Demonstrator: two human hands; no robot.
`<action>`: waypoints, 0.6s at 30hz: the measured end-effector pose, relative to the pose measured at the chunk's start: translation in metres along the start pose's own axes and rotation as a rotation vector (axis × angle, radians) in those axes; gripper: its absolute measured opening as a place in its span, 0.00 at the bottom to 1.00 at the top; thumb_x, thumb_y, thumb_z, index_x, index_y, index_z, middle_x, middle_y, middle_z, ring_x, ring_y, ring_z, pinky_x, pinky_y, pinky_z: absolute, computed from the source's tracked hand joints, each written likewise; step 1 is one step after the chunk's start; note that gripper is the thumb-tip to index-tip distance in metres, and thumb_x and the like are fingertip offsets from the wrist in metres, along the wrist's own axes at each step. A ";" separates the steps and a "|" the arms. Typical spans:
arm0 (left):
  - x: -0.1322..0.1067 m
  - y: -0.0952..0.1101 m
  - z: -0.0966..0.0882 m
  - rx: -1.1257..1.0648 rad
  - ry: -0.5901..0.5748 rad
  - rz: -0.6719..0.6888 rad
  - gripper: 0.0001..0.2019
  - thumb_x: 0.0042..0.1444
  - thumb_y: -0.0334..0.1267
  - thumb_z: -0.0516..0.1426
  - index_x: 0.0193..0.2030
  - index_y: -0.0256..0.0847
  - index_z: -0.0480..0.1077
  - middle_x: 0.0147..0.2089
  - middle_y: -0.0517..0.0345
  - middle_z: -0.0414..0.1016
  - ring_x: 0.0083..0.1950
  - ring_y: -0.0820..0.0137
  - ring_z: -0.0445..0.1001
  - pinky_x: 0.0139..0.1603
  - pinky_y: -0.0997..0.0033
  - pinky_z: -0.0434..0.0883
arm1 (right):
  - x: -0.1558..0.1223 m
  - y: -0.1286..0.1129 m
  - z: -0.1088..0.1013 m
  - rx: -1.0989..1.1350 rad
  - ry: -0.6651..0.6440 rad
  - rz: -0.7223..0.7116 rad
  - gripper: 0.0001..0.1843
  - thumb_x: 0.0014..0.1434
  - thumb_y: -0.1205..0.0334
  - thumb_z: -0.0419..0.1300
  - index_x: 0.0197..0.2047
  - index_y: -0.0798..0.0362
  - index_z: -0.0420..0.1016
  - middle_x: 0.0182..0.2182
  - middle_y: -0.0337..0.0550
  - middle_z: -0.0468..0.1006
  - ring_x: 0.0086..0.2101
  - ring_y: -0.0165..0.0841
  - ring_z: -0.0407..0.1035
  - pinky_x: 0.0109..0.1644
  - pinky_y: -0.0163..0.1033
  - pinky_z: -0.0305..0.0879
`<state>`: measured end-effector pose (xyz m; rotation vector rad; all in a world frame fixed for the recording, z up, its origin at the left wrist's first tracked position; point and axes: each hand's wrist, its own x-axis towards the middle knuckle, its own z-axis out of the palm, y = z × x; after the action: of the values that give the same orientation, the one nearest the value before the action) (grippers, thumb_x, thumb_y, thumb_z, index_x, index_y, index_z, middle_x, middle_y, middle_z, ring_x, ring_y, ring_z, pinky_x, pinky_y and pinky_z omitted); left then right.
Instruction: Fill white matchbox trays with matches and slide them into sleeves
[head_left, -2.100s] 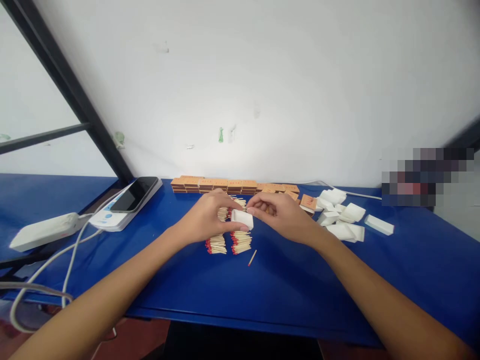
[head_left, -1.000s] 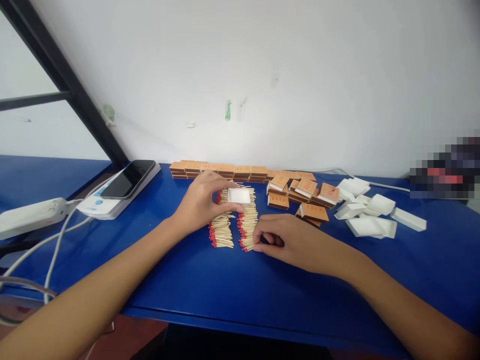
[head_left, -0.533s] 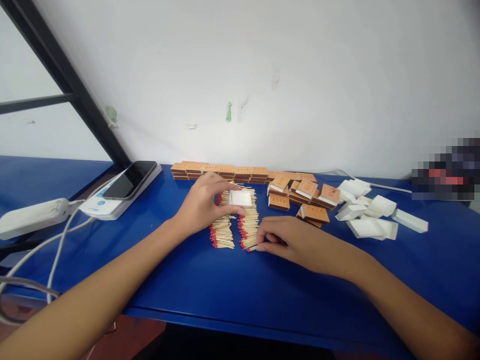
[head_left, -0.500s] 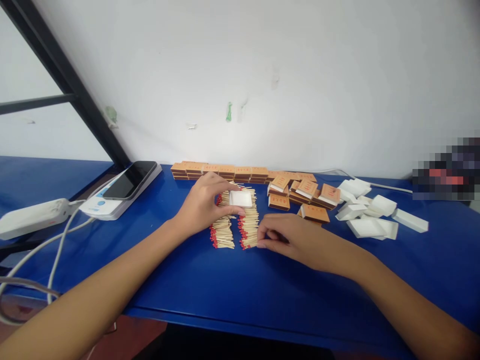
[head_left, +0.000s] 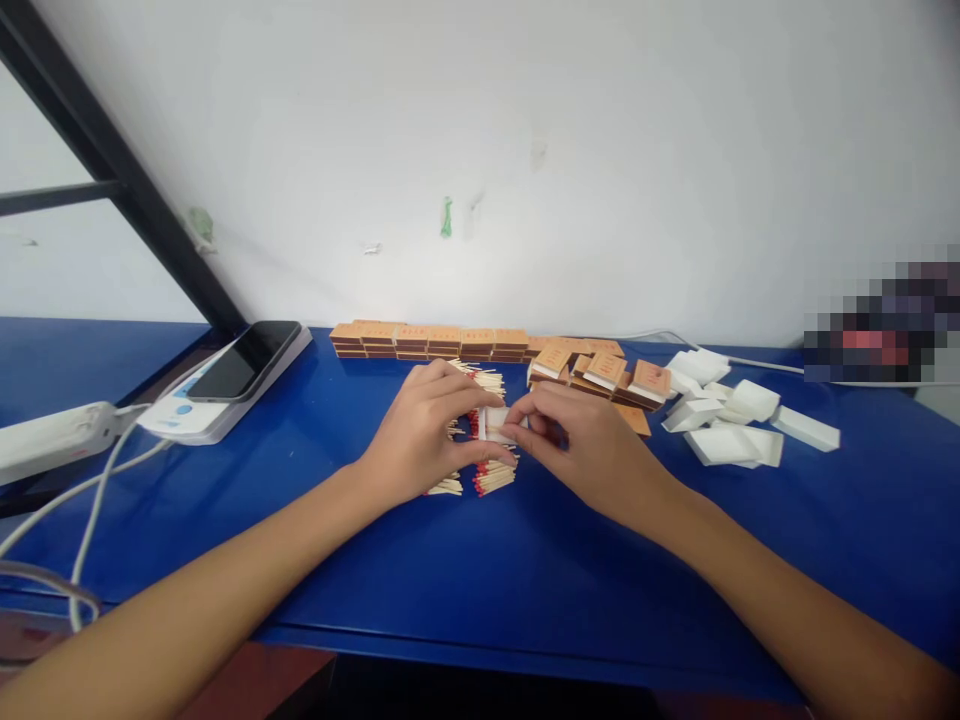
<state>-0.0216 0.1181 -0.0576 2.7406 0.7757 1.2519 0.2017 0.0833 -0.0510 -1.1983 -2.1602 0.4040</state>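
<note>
My left hand (head_left: 420,435) is closed around a small white matchbox tray (head_left: 493,414), thumb on the near side and fingers on the far side. Fingertips of my right hand (head_left: 589,440) are pinched together at the tray's right part, with what looks like a few matches between them, mostly hidden. Under and around the tray lie two columns of red-tipped matches (head_left: 495,478) on the blue table (head_left: 465,580). My left hand covers much of the left column.
Stacked orange matchboxes (head_left: 442,342) line the wall. Looser matchboxes (head_left: 604,370) lie behind my right hand, with several white trays (head_left: 735,445) farther right. At left are a phone (head_left: 244,360) on a white box, a power strip (head_left: 60,440) and cables.
My right hand has moved from the right column's near end up and left to the tray. The left hand has brought the tray slightly nearer. The view has shifted a little.
</note>
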 end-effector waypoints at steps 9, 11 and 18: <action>-0.003 -0.022 -0.004 0.041 0.066 -0.099 0.25 0.51 0.57 0.71 0.49 0.42 0.80 0.43 0.55 0.83 0.45 0.63 0.75 0.49 0.59 0.71 | -0.003 -0.007 -0.016 0.063 -0.257 -0.020 0.07 0.67 0.60 0.64 0.36 0.50 0.81 0.25 0.35 0.69 0.27 0.29 0.63 0.34 0.37 0.59; -0.003 -0.025 -0.005 0.046 0.066 -0.127 0.25 0.50 0.57 0.71 0.49 0.43 0.80 0.42 0.55 0.83 0.45 0.62 0.74 0.50 0.58 0.71 | -0.004 -0.006 -0.012 0.076 -0.375 -0.038 0.05 0.66 0.61 0.64 0.38 0.49 0.82 0.27 0.36 0.71 0.28 0.29 0.64 0.35 0.36 0.59; -0.003 -0.025 -0.005 0.045 0.058 -0.133 0.24 0.53 0.58 0.70 0.49 0.44 0.80 0.41 0.55 0.83 0.46 0.61 0.74 0.50 0.56 0.71 | -0.007 -0.001 0.000 0.077 -0.431 -0.061 0.05 0.67 0.65 0.64 0.39 0.50 0.82 0.28 0.35 0.71 0.29 0.29 0.64 0.36 0.36 0.59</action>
<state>-0.0374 0.1379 -0.0619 2.6467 0.9855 1.3076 0.2037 0.0772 -0.0528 -1.0725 -2.5076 0.7698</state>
